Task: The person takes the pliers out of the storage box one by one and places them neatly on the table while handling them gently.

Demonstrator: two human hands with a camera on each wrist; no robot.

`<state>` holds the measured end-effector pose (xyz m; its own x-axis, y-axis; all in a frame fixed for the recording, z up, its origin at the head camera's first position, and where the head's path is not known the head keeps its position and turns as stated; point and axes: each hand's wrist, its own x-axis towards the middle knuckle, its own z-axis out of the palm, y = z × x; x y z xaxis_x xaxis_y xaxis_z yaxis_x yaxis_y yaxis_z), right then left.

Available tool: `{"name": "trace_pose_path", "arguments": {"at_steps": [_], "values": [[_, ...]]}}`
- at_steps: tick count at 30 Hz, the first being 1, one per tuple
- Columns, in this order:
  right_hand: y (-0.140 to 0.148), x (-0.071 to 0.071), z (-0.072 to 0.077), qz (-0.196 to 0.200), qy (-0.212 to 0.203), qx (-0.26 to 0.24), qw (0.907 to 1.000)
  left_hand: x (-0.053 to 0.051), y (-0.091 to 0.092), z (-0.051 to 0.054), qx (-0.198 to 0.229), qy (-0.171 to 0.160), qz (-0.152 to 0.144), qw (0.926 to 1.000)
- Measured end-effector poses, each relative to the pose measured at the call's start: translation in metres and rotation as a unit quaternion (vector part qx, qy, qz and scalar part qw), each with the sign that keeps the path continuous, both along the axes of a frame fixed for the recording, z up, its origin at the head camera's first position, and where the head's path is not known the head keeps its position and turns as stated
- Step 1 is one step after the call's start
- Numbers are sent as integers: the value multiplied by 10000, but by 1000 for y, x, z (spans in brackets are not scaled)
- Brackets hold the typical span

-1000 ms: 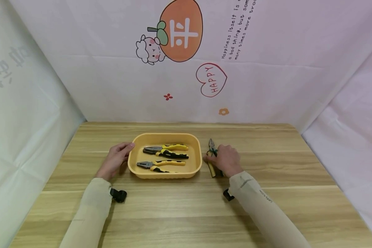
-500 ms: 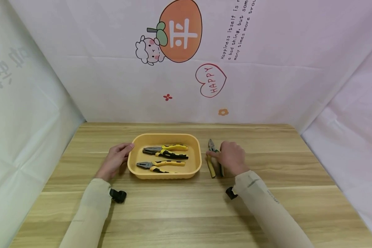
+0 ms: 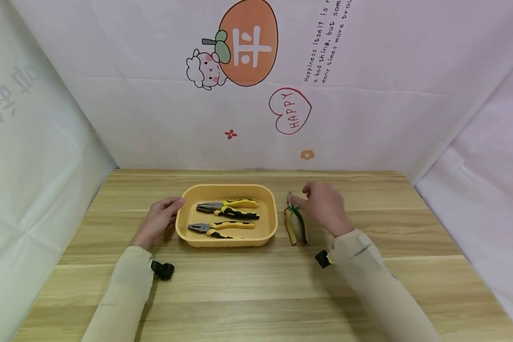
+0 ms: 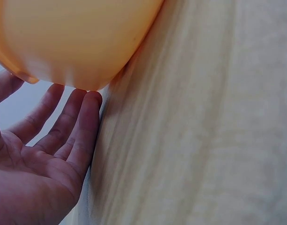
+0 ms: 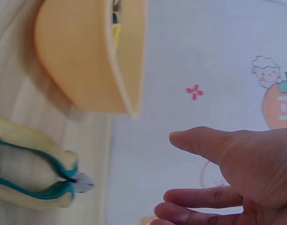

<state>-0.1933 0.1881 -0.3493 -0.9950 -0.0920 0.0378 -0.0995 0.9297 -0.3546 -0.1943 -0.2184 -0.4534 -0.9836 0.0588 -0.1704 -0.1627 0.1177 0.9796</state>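
Observation:
A yellow plastic bin (image 3: 226, 242) stands on the table. In it lie a rear pair of pliers (image 3: 234, 204) and a front pair of pliers (image 3: 224, 225), both with yellow-and-black handles. My left hand (image 3: 158, 221) is at the bin's left end, its extended fingertips touching the outer wall (image 4: 73, 42) and the thumb near the rim. Right of the bin, pliers with tan-and-green handles (image 5: 35, 161) rest on the table, handles spread. My right hand (image 3: 325, 206) hovers beside and above their head, thumb and fingers apart, holding nothing.
The wooden table (image 3: 239, 294) runs up to a white printed cloth (image 3: 162, 123) at the back. More white cloth hangs at both sides. A small black camera (image 3: 162, 270) is on the left wrist and another black camera (image 3: 323, 259) on the right.
My right hand has let go of the tan-and-green pliers and drawn up and to the right, uncovering their handles. The left hand and the bin have stayed put.

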Motion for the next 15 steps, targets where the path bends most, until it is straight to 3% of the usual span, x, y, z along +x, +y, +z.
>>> {"name": "trace_pose_path", "arguments": {"at_steps": [7, 15], "values": [[-1, 1, 14, 20, 207, -101, 9997, -1, -1, -3, 126, 58, 43, 9999], [-8, 3, 21, 150, 273, -162, 9994, 0, 0, -2, 144, 75, 56, 9999]]}}
